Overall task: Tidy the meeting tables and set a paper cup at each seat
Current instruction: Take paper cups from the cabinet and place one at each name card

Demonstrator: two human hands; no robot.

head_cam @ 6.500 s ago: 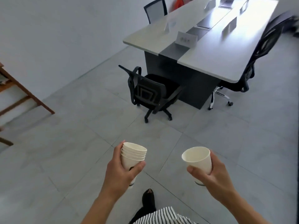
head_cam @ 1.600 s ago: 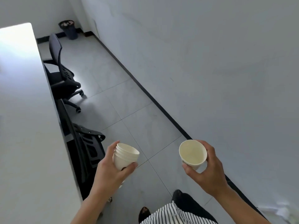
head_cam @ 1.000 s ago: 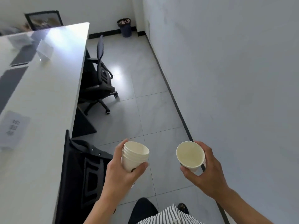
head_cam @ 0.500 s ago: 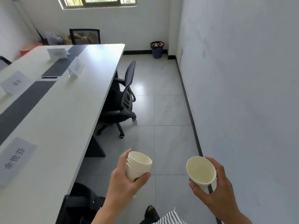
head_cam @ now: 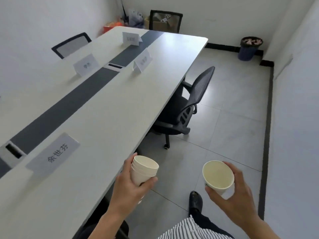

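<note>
My left hand (head_cam: 128,188) grips a stack of several nested white paper cups (head_cam: 144,170), held upright just off the near long edge of the meeting table (head_cam: 107,118). My right hand (head_cam: 236,197) holds a single empty paper cup (head_cam: 218,176) over the floor, tilted so its mouth faces me. The white table has a dark centre strip and carries white name cards: one near me (head_cam: 53,155), one farther along this side (head_cam: 143,62), one across the strip (head_cam: 86,65) and one at the far end (head_cam: 131,38). No cup stands on the table.
A black mesh office chair (head_cam: 186,107) is tucked at the table's right side ahead of me. Another chair back (head_cam: 71,44) shows on the far side, and one (head_cam: 165,21) at the far end by boxes. A bin (head_cam: 250,48) stands in the far right corner. The wall runs close on my right.
The view has swung left, bringing the table top and its name cards into full view. Both hands keep their cups and now sit closer to the table's edge.
</note>
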